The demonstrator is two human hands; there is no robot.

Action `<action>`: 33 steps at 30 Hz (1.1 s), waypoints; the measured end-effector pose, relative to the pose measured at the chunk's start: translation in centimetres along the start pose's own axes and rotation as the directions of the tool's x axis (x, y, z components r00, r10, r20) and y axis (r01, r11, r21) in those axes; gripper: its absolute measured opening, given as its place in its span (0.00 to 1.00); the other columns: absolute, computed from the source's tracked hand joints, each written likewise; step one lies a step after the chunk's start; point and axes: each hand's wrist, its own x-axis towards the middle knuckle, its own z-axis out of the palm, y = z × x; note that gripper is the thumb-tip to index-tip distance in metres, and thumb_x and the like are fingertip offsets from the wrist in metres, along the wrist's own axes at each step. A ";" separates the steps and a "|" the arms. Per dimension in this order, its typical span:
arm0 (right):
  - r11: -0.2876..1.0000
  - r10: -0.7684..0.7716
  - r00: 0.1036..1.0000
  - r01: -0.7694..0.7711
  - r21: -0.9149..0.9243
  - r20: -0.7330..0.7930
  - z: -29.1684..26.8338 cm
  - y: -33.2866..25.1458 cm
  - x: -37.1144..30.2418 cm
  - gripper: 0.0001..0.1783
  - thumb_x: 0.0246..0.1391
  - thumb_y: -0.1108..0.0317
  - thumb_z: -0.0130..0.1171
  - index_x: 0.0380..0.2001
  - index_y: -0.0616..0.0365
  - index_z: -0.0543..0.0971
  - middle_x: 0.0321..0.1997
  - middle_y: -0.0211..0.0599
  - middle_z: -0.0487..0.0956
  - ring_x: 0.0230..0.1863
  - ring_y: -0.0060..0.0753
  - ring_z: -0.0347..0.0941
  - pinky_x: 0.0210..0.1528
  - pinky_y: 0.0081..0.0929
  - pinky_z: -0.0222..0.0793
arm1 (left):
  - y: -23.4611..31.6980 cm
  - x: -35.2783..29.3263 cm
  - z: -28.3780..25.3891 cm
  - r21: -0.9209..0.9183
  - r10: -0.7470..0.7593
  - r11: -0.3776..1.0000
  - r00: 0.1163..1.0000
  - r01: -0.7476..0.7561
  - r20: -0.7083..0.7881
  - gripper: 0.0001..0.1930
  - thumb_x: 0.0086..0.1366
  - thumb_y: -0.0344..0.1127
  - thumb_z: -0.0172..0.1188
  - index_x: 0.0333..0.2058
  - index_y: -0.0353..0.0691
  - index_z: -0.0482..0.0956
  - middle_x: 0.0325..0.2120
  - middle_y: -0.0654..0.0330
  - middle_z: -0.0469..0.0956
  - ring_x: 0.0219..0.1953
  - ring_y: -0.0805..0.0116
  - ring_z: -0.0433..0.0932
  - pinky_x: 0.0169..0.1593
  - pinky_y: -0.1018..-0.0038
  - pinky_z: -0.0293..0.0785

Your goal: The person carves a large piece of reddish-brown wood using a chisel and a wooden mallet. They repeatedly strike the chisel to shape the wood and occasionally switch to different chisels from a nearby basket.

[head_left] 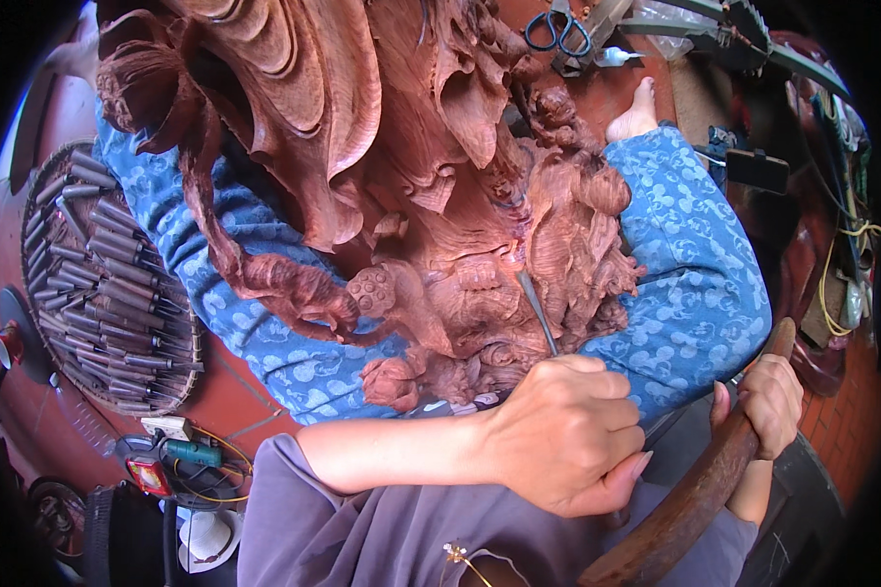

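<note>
A large reddish-brown wood carving (480, 279) with draped folds, a seed pod and a bud lies across my blue-patterned lap. My left hand (566, 435) is closed around the handle of a carving chisel (536, 311), with the fist hiding most of the handle. The slim metal shaft slants up and left, and its tip meets the lower middle of the carving. On the right, my right hand (773, 403) grips a long, curved wooden mallet (695, 499). The mallet's thick end reaches down toward the lower edge, below and right of my left fist.
At left, a round woven basket (26, 230) holds several chisels (117, 284). A teal power tool (194, 452), cords and a white hat (208, 536) lie below it. Scissors (558, 34) and a small white bottle (617, 57) sit beyond the carving; a phone (757, 171) is right of my knee.
</note>
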 end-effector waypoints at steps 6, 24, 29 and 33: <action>1.000 0.017 1.000 -0.017 -0.011 0.012 0.0 -0.3 0.3 0.19 0.40 0.80 0.68 0.25 0.57 0.64 0.19 0.37 0.69 0.18 0.37 0.67 0.22 0.33 0.67 | 0.8 0.1 -0.9 -0.029 -0.042 0.999 0.999 0.043 0.030 0.12 0.47 0.36 0.60 0.12 0.43 0.67 0.14 0.63 0.63 0.19 0.64 0.67 0.22 0.68 0.60; 1.000 0.012 1.000 -0.012 -0.004 0.026 -0.1 -0.4 0.4 0.19 0.40 0.79 0.69 0.26 0.57 0.65 0.19 0.37 0.69 0.19 0.37 0.67 0.22 0.33 0.68 | 0.4 0.6 -1.1 -0.025 -0.057 0.998 0.996 0.056 -0.063 0.10 0.44 0.35 0.60 0.11 0.43 0.68 0.12 0.64 0.63 0.17 0.64 0.65 0.21 0.69 0.58; 1.000 0.016 0.999 -0.015 -0.022 0.042 -0.1 -0.6 0.4 0.19 0.41 0.79 0.69 0.25 0.58 0.65 0.19 0.38 0.69 0.18 0.37 0.67 0.22 0.33 0.68 | 0.2 0.6 -1.1 -0.016 -0.067 0.998 0.995 0.066 -0.067 0.10 0.44 0.35 0.60 0.11 0.44 0.68 0.12 0.64 0.63 0.17 0.64 0.65 0.21 0.69 0.59; 1.000 -0.014 1.000 0.014 0.000 0.027 -0.1 -0.2 0.1 0.19 0.41 0.79 0.69 0.25 0.58 0.65 0.19 0.38 0.69 0.19 0.38 0.68 0.23 0.34 0.69 | 0.3 0.8 -1.2 -0.015 -0.116 0.993 0.990 0.115 -0.074 0.10 0.44 0.34 0.60 0.11 0.43 0.68 0.12 0.64 0.64 0.17 0.63 0.66 0.21 0.68 0.59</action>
